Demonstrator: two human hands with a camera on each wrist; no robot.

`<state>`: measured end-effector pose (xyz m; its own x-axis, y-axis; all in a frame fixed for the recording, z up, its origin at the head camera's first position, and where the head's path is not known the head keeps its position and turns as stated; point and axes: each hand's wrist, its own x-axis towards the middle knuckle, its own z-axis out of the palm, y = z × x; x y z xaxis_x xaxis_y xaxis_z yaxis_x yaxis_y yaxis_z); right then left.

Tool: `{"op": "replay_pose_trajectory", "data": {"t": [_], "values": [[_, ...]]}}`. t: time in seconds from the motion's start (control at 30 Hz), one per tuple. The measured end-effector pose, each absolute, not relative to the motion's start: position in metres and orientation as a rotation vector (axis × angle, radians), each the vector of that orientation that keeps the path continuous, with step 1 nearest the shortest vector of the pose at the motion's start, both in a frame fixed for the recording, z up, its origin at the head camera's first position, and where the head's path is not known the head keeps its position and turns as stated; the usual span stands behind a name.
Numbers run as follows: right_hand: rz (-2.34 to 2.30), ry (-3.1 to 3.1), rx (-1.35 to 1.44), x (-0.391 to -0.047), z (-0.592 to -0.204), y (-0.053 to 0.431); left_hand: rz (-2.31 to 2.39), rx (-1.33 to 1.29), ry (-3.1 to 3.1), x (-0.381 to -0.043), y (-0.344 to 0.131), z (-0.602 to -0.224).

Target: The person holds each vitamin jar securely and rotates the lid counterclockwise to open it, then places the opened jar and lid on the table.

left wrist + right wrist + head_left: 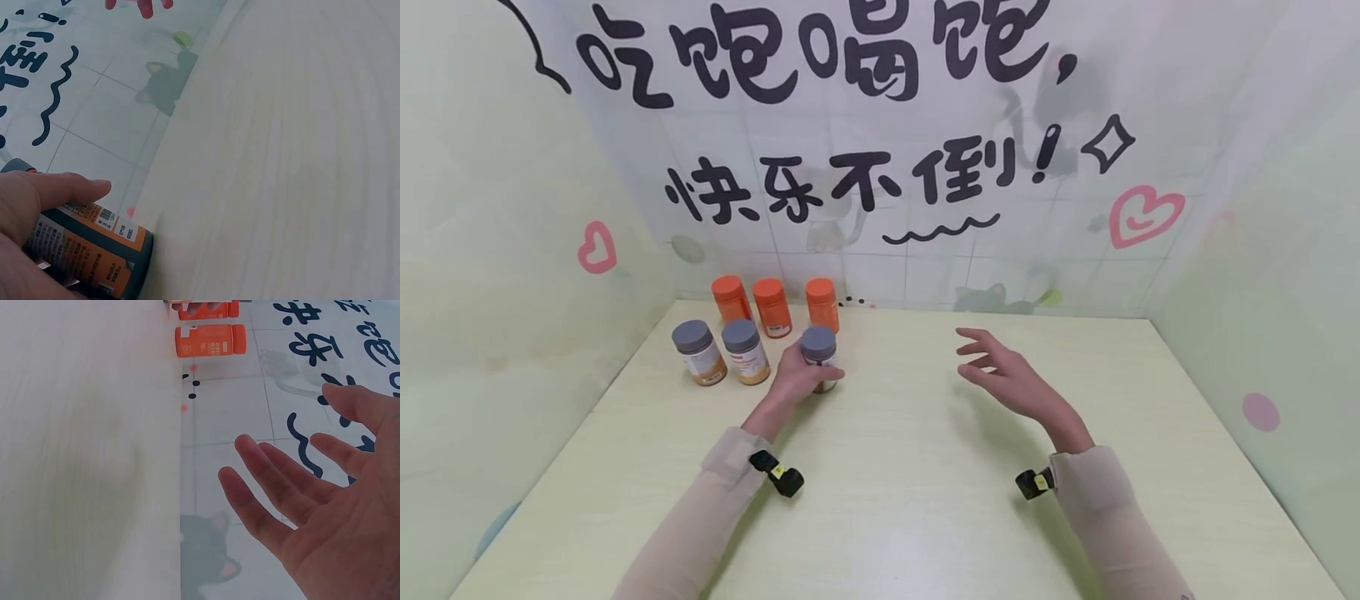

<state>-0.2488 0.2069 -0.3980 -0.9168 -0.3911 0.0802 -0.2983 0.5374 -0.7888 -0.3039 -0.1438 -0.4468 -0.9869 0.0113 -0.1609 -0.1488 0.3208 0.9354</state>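
Note:
My left hand [794, 375] grips a grey-lidded supplement bottle [820, 343] on the table, its thumb across the front. In the left wrist view the bottle [94, 250] shows a dark body with an orange and grey printed label; its far side is hidden by the fingers. To its left stand two more grey-lidded bottles, one [746, 353] nearer and one [700, 353] at the end. Over the right part of the table hovers my right hand [1011, 379], fingers spread and loosely bent, holding nothing.
Behind the grey-lidded bottles is a row of orange bottles: left [730, 298], middle [773, 308] and right [823, 304], the last just behind my left hand. A printed backdrop [865, 275] rises at the back of the pale table [895, 467], with side walls left and right.

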Motion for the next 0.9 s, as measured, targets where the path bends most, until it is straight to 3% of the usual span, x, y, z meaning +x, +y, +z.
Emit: {"op": "replay_pose_trajectory", "data": {"t": [0.2, 0.9], "values": [[-1.35, 2.65, -0.627, -0.252, -0.4, 0.203, 1.604, -0.113, 2.575, -0.302, -0.124, -0.446], [-1.297, 2.625, -0.663, -0.246, -0.406, 0.203, 1.268, 0.297, 2.677, -0.278, -0.088, -0.441]]}}
